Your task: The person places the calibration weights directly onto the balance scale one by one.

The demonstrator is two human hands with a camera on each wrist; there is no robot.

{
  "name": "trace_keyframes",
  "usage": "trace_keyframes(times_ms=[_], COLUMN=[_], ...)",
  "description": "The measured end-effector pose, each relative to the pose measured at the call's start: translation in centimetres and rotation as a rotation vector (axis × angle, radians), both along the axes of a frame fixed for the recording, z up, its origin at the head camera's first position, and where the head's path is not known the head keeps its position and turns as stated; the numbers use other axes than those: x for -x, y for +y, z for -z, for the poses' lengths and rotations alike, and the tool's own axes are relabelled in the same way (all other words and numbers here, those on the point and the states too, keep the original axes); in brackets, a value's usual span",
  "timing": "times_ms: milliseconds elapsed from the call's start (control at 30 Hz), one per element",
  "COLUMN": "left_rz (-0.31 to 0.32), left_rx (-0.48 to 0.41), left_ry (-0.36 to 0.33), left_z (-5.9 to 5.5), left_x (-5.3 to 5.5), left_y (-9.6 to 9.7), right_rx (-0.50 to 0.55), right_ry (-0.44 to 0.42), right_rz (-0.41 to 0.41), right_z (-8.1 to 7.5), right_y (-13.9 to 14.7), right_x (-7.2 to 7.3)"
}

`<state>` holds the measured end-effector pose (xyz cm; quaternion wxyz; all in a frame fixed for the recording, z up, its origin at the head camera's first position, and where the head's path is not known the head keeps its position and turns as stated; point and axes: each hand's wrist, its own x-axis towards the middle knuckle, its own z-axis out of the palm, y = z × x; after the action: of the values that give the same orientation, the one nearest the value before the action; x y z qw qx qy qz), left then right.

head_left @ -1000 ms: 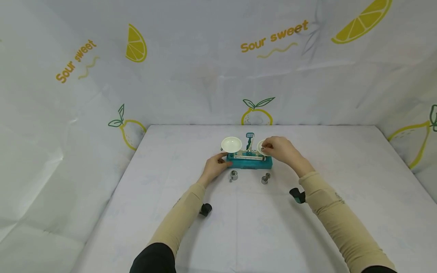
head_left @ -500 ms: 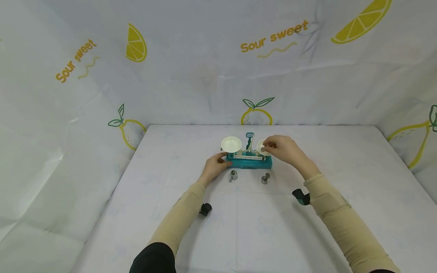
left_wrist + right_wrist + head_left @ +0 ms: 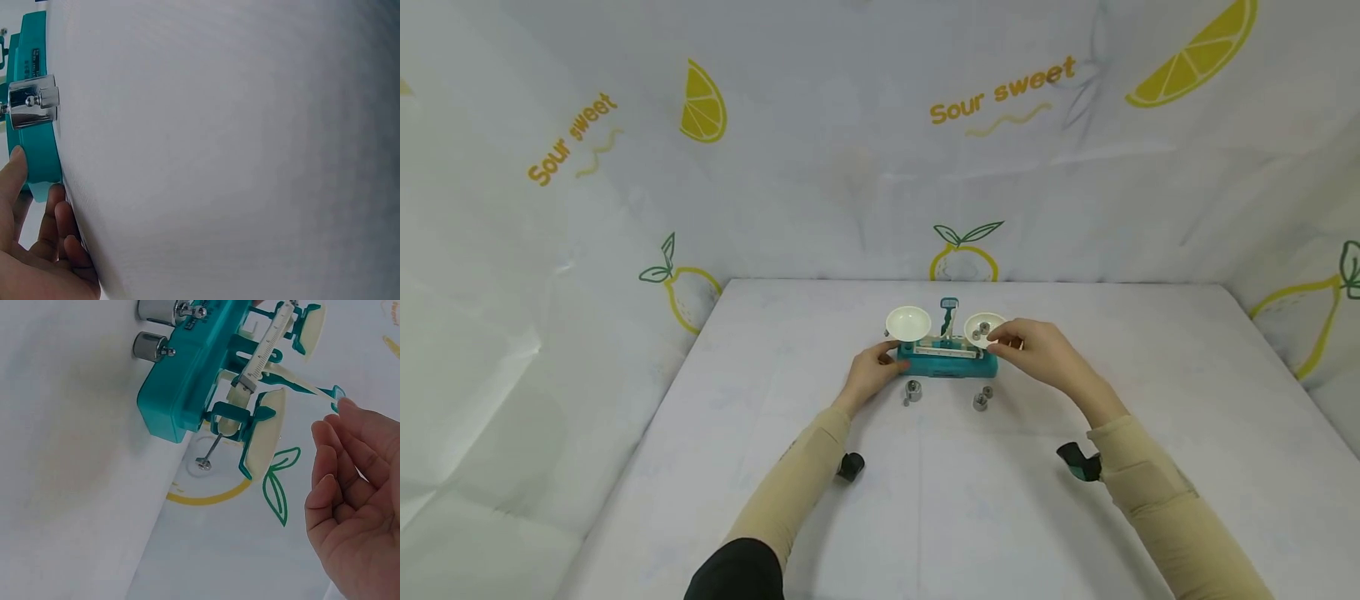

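Observation:
A teal balance scale (image 3: 947, 365) with two cream pans stands towards the back of the table. My left hand (image 3: 868, 375) grips the left end of its base, the thumb on the front and fingers around the side. Beside the right pan (image 3: 990, 319) is my right hand (image 3: 1037, 352). Its fingers are loosely bent, and nothing shows between them in the right wrist view. Small metal weights (image 3: 984, 328) sit in that pan. The left pan (image 3: 908, 323) holds nothing visible.
Several metal weights stand on the table in front of the scale: one pair (image 3: 913, 390) left of centre, another (image 3: 981, 402) to the right. The white table (image 3: 865, 533) meets a lemon-printed backdrop (image 3: 820, 192) behind the scale.
My right hand has drawn back from the right pan, to the right and towards me, letting go of a weight that now lies there. My left hand stays on the base.

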<state>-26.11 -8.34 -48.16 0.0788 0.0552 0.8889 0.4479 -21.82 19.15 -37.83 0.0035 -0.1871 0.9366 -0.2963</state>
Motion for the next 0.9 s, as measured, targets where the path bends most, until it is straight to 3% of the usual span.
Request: trace_keyframes(times_ms=[200, 533, 767, 900], left_rz=[-0.002, -0.010, -0.007, -0.010], left_rx=[-0.003, -0.002, 0.004, 0.001], left_ry=[-0.001, 0.005, -0.006, -0.006], left_z=[0.2, -0.5, -0.4, -0.3], left_x=[-0.1, -0.1, -0.2, -0.1], left_y=[0.1, 0.2, 0.2, 0.2], right_rx=[0.008, -0.016, -0.085, -0.093], right_ry=[-0.029, -0.053, -0.162, -0.184], right_rz=[-0.026, -0.119, -0.102, -0.115], right_z=[1.1, 3.5, 5.0, 5.6], right_y=[0.7, 0.7, 0.7, 0.6], right_x=[-0.6, -0.3, 0.1, 0.3])
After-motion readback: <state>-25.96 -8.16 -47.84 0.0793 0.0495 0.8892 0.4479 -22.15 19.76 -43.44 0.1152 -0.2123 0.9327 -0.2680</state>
